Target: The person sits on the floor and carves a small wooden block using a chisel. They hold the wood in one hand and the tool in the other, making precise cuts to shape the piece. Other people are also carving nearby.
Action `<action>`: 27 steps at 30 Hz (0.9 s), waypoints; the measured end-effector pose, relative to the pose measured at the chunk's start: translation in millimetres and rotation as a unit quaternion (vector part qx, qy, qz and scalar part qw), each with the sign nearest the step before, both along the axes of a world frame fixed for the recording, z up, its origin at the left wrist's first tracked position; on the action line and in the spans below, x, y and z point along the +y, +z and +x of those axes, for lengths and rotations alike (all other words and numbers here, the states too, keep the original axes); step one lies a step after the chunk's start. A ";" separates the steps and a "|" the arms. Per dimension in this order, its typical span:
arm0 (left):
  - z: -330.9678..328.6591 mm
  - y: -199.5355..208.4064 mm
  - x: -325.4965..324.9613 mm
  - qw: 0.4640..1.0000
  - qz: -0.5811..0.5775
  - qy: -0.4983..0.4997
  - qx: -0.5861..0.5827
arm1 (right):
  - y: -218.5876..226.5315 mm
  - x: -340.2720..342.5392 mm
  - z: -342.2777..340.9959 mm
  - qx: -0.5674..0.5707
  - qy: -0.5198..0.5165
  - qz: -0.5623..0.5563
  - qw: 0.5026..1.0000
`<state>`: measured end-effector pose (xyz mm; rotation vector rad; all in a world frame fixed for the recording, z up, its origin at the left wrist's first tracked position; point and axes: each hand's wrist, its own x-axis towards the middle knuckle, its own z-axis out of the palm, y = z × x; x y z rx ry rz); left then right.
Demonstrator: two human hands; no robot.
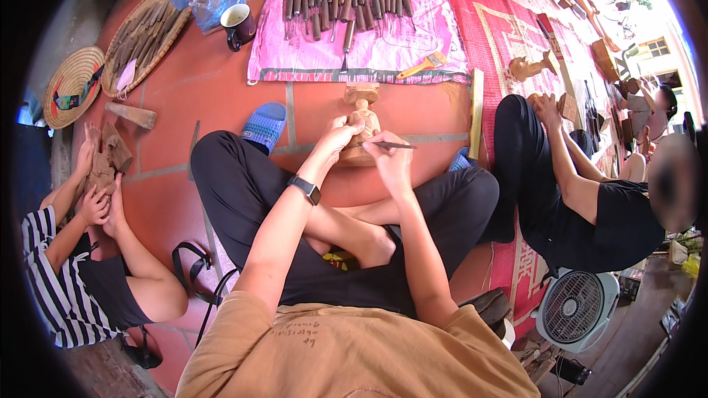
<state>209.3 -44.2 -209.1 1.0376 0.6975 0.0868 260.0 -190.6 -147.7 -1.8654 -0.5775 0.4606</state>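
beside the near edge of the pink sheet [269,48]: wooden figure [364,118]; left hand [341,137], fingers clamped on it; right hand [391,161], fingers pinching slim tool [400,146]. apparently fine carving; next stroke calls for steady bracing.

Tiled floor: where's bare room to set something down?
Bare tile lies left of the pink sheet, between the mug and blue slipper, also between the carved wooden figure and pale stick. Carving chisels crowd the sheet's middle.
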 end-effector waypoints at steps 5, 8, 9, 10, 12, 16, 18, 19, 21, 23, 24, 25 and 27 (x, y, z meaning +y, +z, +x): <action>3.8 1.8 -3.0 1.000 0.009 0.004 0.021 | -19.7 -14.8 18.1 0.139 -0.057 0.139 0.979; 2.9 2.9 -3.2 1.000 0.009 0.001 0.021 | -20.8 -14.7 14.6 0.129 -0.047 0.131 0.982; 3.8 1.0 -1.0 1.000 0.008 0.000 0.016 | -21.9 -13.7 13.1 0.104 -0.035 0.111 0.988; 3.8 0.6 -0.1 1.000 0.008 -0.001 0.011 | -20.2 -11.7 12.2 0.079 -0.023 0.092 0.992; 2.1 -0.3 -1.7 1.000 0.012 -0.005 0.012 | -22.9 -16.0 18.6 0.106 -0.004 0.075 0.992; 2.0 2.1 -4.1 0.999 0.023 0.001 0.027 | -19.5 -30.2 24.6 0.307 -0.088 0.216 0.923; 3.7 -0.4 -1.4 1.000 0.018 -0.001 0.013 | -17.0 -26.8 20.9 0.242 -0.075 0.172 0.952; 3.3 -2.1 -2.1 1.000 0.014 -0.004 0.008 | -15.4 -24.9 15.5 0.210 -0.071 0.148 0.964; 3.3 -5.3 -1.5 1.000 0.012 -0.012 0.020 | -22.6 -20.7 13.9 0.161 -0.047 0.159 0.973; 3.5 -2.7 0.6 1.000 0.013 -0.011 0.021 | -29.2 -21.6 21.3 0.167 -0.034 0.175 0.970; 2.2 -1.6 -1.3 1.000 0.012 -0.008 0.016 | -30.8 -27.7 24.4 0.238 -0.076 0.145 0.957; 2.3 1.6 -3.0 1.000 0.011 -0.005 0.010 | -27.9 -28.2 23.9 0.256 -0.089 0.176 0.946; 2.1 8.2 -3.7 1.000 0.013 -0.006 0.015 | -21.8 -29.0 23.4 0.292 -0.113 0.237 0.920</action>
